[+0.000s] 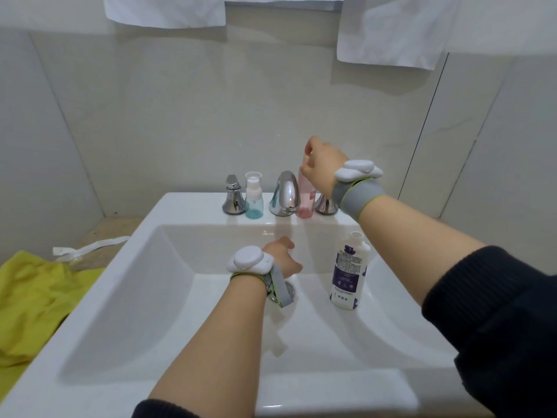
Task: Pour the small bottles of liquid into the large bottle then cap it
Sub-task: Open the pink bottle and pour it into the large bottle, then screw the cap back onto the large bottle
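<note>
A large white bottle (349, 270) with a purple label stands uncapped in the right part of the sink basin (144, 285). On the back ledge stand two small bottles: a blue one (253, 200) with a clear spray cap, and a pink one (306, 197) right of the tap. My right hand (322, 165) grips the top of the pink bottle, hiding its cap. My left hand (283, 257) hovers low over the middle of the basin, fingers loosely curled, holding nothing that I can see.
A chrome tap (284, 194) and two chrome handles (233, 194) (326, 205) stand on the ledge among the small bottles. A yellow cloth (36, 300) lies left of the sink. White towels (391, 34) hang above. The drain (287, 292) sits under my left wrist.
</note>
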Motion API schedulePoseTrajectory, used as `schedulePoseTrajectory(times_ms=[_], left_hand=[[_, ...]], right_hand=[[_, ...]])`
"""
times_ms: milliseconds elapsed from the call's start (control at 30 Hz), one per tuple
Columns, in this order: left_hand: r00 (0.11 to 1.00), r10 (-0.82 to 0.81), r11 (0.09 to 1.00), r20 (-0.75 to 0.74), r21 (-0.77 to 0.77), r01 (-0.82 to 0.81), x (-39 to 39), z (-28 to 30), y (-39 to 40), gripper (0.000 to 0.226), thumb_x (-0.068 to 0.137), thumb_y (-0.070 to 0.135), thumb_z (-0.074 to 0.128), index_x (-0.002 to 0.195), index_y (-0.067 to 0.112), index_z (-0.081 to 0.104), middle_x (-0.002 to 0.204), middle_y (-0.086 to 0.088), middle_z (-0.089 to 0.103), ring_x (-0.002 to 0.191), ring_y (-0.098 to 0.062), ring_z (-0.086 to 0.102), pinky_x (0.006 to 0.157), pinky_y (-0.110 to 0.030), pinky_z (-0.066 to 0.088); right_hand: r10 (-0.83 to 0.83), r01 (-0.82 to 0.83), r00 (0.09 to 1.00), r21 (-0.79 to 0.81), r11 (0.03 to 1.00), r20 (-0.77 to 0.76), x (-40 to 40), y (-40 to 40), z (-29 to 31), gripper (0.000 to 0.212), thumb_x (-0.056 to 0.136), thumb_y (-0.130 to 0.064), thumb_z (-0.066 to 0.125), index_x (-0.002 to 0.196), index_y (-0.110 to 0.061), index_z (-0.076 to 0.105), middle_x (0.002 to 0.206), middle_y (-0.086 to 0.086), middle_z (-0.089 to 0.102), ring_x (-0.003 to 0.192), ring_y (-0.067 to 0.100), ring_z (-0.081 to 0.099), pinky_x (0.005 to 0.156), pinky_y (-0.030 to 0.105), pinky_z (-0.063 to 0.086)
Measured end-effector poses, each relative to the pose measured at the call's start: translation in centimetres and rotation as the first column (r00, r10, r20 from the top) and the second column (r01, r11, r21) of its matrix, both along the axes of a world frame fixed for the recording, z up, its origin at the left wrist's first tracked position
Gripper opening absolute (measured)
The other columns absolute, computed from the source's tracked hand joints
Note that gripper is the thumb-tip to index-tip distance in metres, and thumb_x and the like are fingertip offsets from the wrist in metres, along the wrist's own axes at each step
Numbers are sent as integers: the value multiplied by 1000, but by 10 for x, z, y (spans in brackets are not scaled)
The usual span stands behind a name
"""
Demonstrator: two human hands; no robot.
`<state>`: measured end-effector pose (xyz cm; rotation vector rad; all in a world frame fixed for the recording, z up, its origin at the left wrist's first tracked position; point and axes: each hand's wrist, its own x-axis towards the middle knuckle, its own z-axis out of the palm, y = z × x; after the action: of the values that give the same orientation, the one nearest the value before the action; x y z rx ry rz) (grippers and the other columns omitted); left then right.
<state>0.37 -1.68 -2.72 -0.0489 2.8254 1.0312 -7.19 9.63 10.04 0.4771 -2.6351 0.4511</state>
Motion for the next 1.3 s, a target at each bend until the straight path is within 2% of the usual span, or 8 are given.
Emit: schedulePoseTrajectory(times_ms=[200,333,500,833,1000,1133,1233,1300], left_hand=[[998,-23,1000,53,2,23,0,-2,-2,44,80,15,64,122,15,51,119,-8,62,106,-26,60,93,-32,49],[999,-43,999,31,-8,44,4,-3,-1,41,80,12,62,120,15,53,115,-6,64,105,-23,61,92,-28,48],[996,-74,997,-46,34,76,7,2,2,45,80,12,66,123,16,52,110,0,63,95,-17,57,89,-24,45],[979,-155,960,-132,214,180,7,-1,52,86,72,29,79,142,19,29,134,0,46,118,-13,47,94,-22,37],[984,-144,966,-108,202,163,2,-11,57,89,70,33,80,142,21,29,136,2,47,122,-14,46,99,-26,38],[983,-150,916,-102,360,177,-2,-13,67,79,65,36,83,132,22,43,127,3,55,118,-12,51,101,-33,43],[981,-157,897,-110,400,189,-3,-11,73,59,71,30,80,120,17,51,117,3,60,109,-11,55,92,-26,44],[984,-137,901,-113,400,171,-4,-14,74,61,66,37,82,115,17,52,112,2,64,103,-14,61,91,-32,49]], right_hand=[[-3,-1,999,-110,994,-35,14,9,5,39,88,-31,51,121,-11,45,109,11,58,89,31,56,69,31,37],[-25,-25,986,-291,956,-166,31,38,9,25,88,-28,50,110,-16,54,92,3,62,82,25,57,68,27,34],[-181,114,978,-455,883,-106,37,92,-11,17,84,-20,53,97,-16,63,77,-4,58,74,19,52,66,24,33],[-191,248,966,-419,873,174,12,128,-79,38,79,-23,66,114,-12,57,113,11,59,101,27,54,78,29,38],[-191,230,955,-157,960,227,-3,129,-91,62,80,-28,61,137,-12,41,130,18,49,120,35,46,95,38,40],[-202,222,948,-60,973,245,-8,133,-90,45,83,-32,58,125,-15,52,121,16,53,112,35,51,83,34,41],[-178,216,953,-139,966,245,-7,134,-90,29,79,-32,61,103,-16,56,103,12,60,93,31,57,66,30,35],[-171,233,949,-223,946,267,-1,132,-88,28,74,-35,63,95,-19,53,97,9,61,83,28,57,62,30,34]])
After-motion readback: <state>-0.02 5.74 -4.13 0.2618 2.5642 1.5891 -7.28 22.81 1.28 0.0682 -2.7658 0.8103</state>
